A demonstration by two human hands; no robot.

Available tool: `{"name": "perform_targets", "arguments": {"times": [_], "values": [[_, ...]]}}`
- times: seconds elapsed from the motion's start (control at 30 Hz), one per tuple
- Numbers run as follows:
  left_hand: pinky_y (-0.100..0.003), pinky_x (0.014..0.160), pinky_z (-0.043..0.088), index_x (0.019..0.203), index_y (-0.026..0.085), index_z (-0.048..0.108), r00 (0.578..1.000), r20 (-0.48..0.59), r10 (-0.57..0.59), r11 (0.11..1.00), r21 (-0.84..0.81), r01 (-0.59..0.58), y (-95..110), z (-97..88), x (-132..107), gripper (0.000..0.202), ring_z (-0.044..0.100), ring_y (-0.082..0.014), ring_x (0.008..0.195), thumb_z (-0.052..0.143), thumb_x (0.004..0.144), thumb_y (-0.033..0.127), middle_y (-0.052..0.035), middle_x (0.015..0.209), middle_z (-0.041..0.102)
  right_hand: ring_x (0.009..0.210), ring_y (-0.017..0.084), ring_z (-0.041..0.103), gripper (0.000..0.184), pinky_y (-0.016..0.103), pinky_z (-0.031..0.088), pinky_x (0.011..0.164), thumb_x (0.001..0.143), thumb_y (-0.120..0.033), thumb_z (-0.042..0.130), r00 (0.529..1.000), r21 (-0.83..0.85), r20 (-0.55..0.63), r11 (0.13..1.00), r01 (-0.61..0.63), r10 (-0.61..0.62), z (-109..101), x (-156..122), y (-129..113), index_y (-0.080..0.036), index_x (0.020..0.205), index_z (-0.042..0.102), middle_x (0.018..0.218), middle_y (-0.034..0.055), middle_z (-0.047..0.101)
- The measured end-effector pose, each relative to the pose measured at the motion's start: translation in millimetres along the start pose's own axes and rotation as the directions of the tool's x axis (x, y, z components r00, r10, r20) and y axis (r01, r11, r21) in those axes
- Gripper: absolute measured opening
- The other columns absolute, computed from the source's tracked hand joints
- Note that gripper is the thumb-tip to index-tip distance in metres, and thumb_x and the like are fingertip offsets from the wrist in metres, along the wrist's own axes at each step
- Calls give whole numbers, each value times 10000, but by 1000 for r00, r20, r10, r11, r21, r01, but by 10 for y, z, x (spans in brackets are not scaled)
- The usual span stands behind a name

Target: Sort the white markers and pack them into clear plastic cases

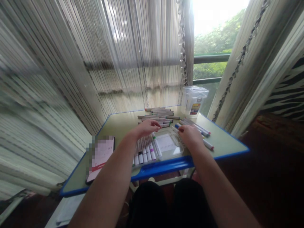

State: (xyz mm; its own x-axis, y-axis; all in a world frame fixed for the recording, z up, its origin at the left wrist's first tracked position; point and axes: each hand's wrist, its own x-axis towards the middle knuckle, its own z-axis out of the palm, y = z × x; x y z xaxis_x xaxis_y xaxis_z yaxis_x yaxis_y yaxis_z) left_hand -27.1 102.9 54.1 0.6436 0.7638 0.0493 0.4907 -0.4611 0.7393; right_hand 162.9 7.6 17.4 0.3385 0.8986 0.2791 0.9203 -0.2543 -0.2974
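My left hand hovers over the upper end of a clear plastic tray, its fingers loosely bent and apart, with no marker visible in them. White markers stand side by side in the tray's left part, several with coloured bands near the lower end. A marker with a green band leans at the right of this row. At the tray's right edge, my right hand has its thumb and fingers closed on a marker with a blue end; most of that marker is hidden. The tray's right part shows a white label.
Several loose markers lie across the back of the table, and more lie on the right. A clear lidded box stands at the back right corner. A tablet-like device lies at the left. Curtains hang behind.
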Motion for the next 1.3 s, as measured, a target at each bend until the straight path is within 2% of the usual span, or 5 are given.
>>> {"name": "perform_targets", "arguments": {"times": [0.13, 0.4, 0.57, 1.0, 1.3], "values": [[-246, 645, 434, 881, 128, 707, 1000, 13, -11, 999, 44, 11, -7, 3, 4, 277, 587, -143, 688, 576, 711, 303, -36, 745, 675, 945, 234, 611, 245, 310, 448, 736, 843, -315, 522, 1000, -12, 31, 1000, -2, 2, 6, 5, 9, -281, 948, 740, 902, 60, 727], [-228, 639, 433, 913, 129, 712, 998, 16, -60, 971, 232, 55, -11, 13, -7, 276, 606, -145, 716, 527, 741, 241, -47, 809, 686, 957, 241, 615, 263, 316, 456, 791, 821, -247, 529, 997, 70, -74, 997, 31, -26, 63, 16, 41, -230, 989, 731, 907, 67, 736], [-225, 653, 445, 920, 141, 705, 995, 29, -98, 948, 306, 84, -16, 28, -18, 252, 620, -157, 765, 564, 736, 239, -48, 851, 696, 926, 244, 627, 245, 317, 457, 778, 830, -299, 529, 998, 61, -43, 997, 40, -38, 86, 15, 62, -259, 931, 748, 922, 50, 739], [-206, 641, 431, 843, 139, 679, 992, 88, -94, 937, 345, 58, -89, 20, -17, 177, 596, -131, 734, 611, 686, 185, -27, 827, 678, 911, 236, 601, 266, 307, 439, 743, 838, -337, 499, 999, -79, -37, 997, -4, 1, 9, -18, 79, -304, 913, 753, 874, 26, 736], [-213, 625, 429, 793, 159, 672, 994, 73, -76, 941, 334, 48, -106, 10, -12, 144, 591, -134, 710, 606, 671, 200, -16, 790, 674, 918, 252, 592, 236, 315, 436, 699, 831, -316, 530, 997, -39, 22, 996, 80, -79, 21, -25, 83, -295, 888, 758, 868, 50, 734]]}}
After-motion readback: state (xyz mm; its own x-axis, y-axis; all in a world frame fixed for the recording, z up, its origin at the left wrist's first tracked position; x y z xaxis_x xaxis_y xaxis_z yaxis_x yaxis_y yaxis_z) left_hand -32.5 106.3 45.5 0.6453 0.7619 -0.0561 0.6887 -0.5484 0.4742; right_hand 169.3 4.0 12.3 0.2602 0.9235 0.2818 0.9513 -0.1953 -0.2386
